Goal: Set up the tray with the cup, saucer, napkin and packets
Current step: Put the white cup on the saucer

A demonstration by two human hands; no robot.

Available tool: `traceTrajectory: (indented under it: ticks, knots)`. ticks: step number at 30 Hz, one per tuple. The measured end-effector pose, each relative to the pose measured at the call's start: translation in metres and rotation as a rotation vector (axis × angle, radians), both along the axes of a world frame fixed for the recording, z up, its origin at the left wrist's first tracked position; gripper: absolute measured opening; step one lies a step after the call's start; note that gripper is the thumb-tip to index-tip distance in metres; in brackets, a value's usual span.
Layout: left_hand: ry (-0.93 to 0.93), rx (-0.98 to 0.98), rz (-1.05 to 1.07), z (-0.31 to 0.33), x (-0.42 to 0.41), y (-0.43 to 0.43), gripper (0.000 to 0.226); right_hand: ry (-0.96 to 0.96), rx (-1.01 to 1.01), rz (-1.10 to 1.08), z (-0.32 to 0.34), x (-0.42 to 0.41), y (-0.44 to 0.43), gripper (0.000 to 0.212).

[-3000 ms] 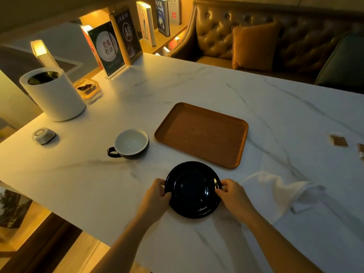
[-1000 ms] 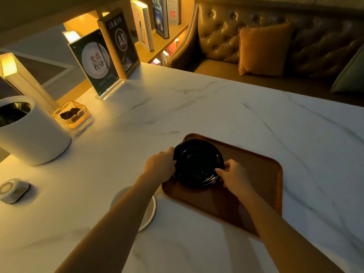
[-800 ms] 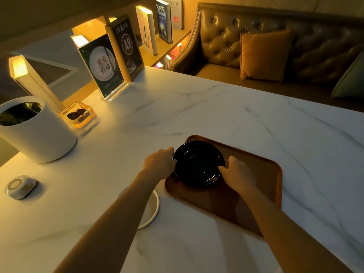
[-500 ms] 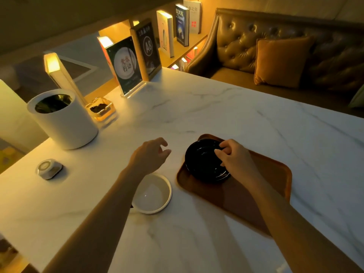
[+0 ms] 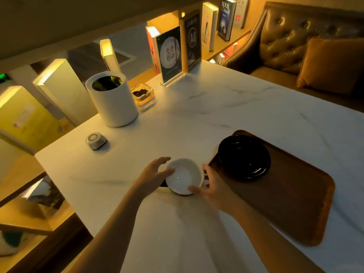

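Done: I see the black saucer [image 5: 244,156] set on the wooden tray [image 5: 291,203].
Left: cup onto saucer; napkin and packets are out of view.
Cup [image 5: 184,176]: white inside, empty, upright on the table [image 5: 226,107] just beside the tray.
Fingers: left hand [image 5: 154,173] and right hand [image 5: 211,186] curl round the rim, grip not yet firm, I judge.

Glossy saucer [image 5: 244,156], matt wooden tray [image 5: 285,203]

Both hands, left hand [image 5: 152,175] and right hand [image 5: 211,187], cup the cup [image 5: 184,176] (saucer [image 5: 244,156] on tray [image 5: 295,196]).
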State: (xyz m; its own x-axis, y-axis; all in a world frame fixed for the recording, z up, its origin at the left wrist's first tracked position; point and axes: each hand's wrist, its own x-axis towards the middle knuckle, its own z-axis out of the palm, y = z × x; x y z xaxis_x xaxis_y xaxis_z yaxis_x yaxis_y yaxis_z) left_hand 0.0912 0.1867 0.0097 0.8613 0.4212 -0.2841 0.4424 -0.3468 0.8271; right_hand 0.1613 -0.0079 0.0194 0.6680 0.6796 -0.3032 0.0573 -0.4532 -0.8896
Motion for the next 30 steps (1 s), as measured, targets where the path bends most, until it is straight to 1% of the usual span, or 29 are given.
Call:
traceTrajectory:
  ticks: [2,3,5,7,11,14,16,18,20,23,26,28,30]
  knots:
    - [-0.029,-0.148,-0.006,-0.004,-0.006,-0.005,0.039,-0.032,0.033,0.004,-0.001,-0.007,0.003,0.079]
    - [-0.048,-0.203,-0.004,-0.005,-0.009,-0.008,0.034,-0.056,0.038,-0.004,-0.002,-0.009,0.004,0.083]
    - [-0.067,-0.236,0.011,-0.007,-0.011,-0.014,0.028,-0.102,0.016,-0.012,-0.008,-0.011,0.005,0.097]
    - [-0.093,-0.25,0.036,-0.008,-0.013,-0.017,0.027,-0.109,0.011,-0.025,-0.013,-0.012,0.006,0.101]
    - [-0.132,-0.278,0.062,-0.004,-0.014,-0.022,0.023,-0.096,0.023,-0.068,-0.019,-0.017,0.012,0.096]
    - [-0.17,-0.338,0.1,0.0,-0.017,-0.025,0.019,-0.012,0.067,-0.128,-0.022,-0.017,0.013,0.076]
    - [-0.18,-0.381,0.125,0.005,-0.02,-0.028,0.017,-0.04,0.088,-0.104,-0.019,-0.016,0.008,0.081]
    - [-0.188,-0.432,0.162,0.012,-0.023,-0.031,0.018,-0.026,0.16,-0.099,-0.014,-0.013,-0.001,0.08]
    - [-0.186,-0.435,0.161,0.021,-0.024,-0.034,0.022,-0.014,0.21,-0.081,-0.007,-0.007,-0.013,0.087]
    - [-0.213,-0.476,0.138,0.037,-0.02,-0.04,0.024,0.023,0.218,-0.013,0.016,0.005,-0.034,0.094]
    - [-0.288,-0.529,0.121,0.052,-0.016,-0.049,0.027,0.007,0.193,0.009,0.042,0.016,-0.053,0.099]
    - [-0.319,-0.594,0.107,0.059,-0.013,-0.057,0.037,-0.004,0.194,0.032,0.059,0.022,-0.066,0.101]
    - [-0.32,-0.711,0.066,0.065,-0.012,-0.068,0.04,-0.012,0.208,0.058,0.071,0.026,-0.078,0.101]
